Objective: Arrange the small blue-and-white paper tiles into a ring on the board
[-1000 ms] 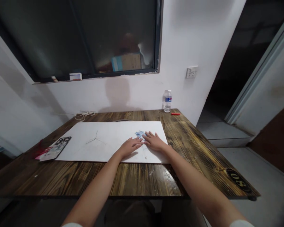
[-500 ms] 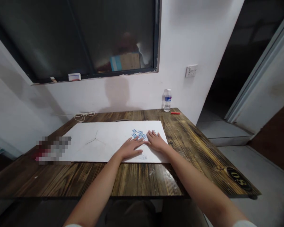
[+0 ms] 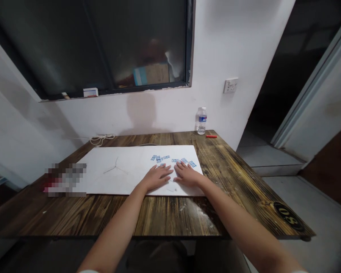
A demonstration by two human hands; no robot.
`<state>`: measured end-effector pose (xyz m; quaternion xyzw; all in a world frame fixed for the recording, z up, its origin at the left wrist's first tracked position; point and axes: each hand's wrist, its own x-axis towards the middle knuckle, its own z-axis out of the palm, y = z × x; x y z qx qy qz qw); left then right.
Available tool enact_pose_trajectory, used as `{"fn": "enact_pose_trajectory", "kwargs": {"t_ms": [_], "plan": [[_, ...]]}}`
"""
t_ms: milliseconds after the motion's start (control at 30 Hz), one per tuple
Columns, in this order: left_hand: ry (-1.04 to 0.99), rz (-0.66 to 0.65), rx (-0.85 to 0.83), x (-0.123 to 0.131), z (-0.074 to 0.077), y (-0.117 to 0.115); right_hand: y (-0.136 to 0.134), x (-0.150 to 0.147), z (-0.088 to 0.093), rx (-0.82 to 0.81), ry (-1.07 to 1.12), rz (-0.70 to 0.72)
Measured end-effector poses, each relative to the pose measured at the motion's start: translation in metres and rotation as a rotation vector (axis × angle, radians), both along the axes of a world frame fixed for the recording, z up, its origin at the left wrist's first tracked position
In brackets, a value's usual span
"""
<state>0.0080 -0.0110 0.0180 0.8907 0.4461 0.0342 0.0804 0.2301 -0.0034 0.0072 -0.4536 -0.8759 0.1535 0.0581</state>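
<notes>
Small flat white pieces with blue bar markings (image 3: pixel 166 156) are scattered over the right part of a white board (image 3: pixel 136 167). My left hand (image 3: pixel 157 176) lies palm down on the board with its fingers spread, just below the left group of pieces. Palm down beside it, my right hand (image 3: pixel 186 173) has its fingers apart, and their tips reach the right group of pieces. Some pieces may be hidden under the fingers. Neither hand grips anything. Thin dark lines forming a three-armed figure (image 3: pixel 115 167) mark the board's left half.
The board lies on a dark wooden table (image 3: pixel 108 216). A clear water bottle (image 3: pixel 201 121) and a red pen-like stick (image 3: pixel 211 136) are at the back right. A coiled white cable (image 3: pixel 102 139) sits at the back left. Something blurred out (image 3: pixel 65 180) covers the board's left end.
The striped pieces were bunched between my hands and are now spread into a left and a right group. My left hand stays nearly in place; my right hand has shifted slightly nearer.
</notes>
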Motion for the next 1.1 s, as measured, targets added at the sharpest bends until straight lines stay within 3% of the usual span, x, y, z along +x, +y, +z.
{"fn": "enact_pose_trajectory", "kwargs": {"t_ms": [100, 167, 233, 300, 367, 433, 500, 567, 633, 733, 800, 867, 967, 1033, 1100], "plan": [[0.011, 0.354, 0.110, 0.000, -0.007, 0.004, -0.009, -0.010, 0.005, -0.030, 0.038, 0.200], [0.022, 0.477, 0.136, -0.004, -0.009, 0.005, -0.010, -0.012, 0.007, 0.007, 0.069, 0.201], [0.009, 0.409, 0.102, -0.007, -0.006, 0.003, -0.007, -0.010, 0.007, 0.045, 0.070, 0.082], [-0.034, 0.226, 0.052, -0.008, -0.002, 0.001, -0.003, -0.004, 0.005, 0.067, 0.053, -0.048], [-0.092, 0.103, 0.011, -0.007, 0.001, 0.001, -0.002, -0.001, 0.002, 0.038, 0.032, -0.024], [-0.154, 0.022, -0.026, -0.005, 0.001, 0.001, -0.003, -0.001, 0.001, -0.012, 0.046, 0.091], [-0.220, -0.027, -0.044, -0.004, 0.000, 0.002, -0.003, -0.003, 0.001, -0.019, 0.104, 0.177], [-0.290, -0.057, -0.046, -0.005, 0.000, 0.002, 0.001, -0.003, 0.004, 0.032, 0.173, 0.164], [-0.364, -0.083, -0.066, -0.006, 0.002, 0.000, 0.007, 0.003, 0.006, 0.093, 0.213, 0.042], [-0.414, -0.134, -0.138, -0.006, 0.006, -0.004, 0.016, 0.015, 0.005, 0.167, 0.167, -0.283], [-0.398, -0.119, -0.124, -0.004, 0.007, -0.005, 0.018, 0.020, 0.002, 0.121, 0.079, -0.367], [-0.361, -0.015, -0.019, -0.002, 0.004, -0.002, 0.016, 0.020, -0.002, 0.062, 0.029, -0.299], [-0.239, 0.283, 0.191, -0.003, -0.004, 0.006, 0.011, 0.015, -0.005, 0.008, 0.057, -0.087], [-0.120, 0.505, 0.236, -0.006, -0.009, 0.012, 0.010, 0.012, -0.004, -0.014, 0.115, 0.055], [-0.040, 0.588, 0.211, -0.009, -0.013, 0.016, 0.011, 0.012, -0.001, -0.038, 0.177, 0.150]]}}
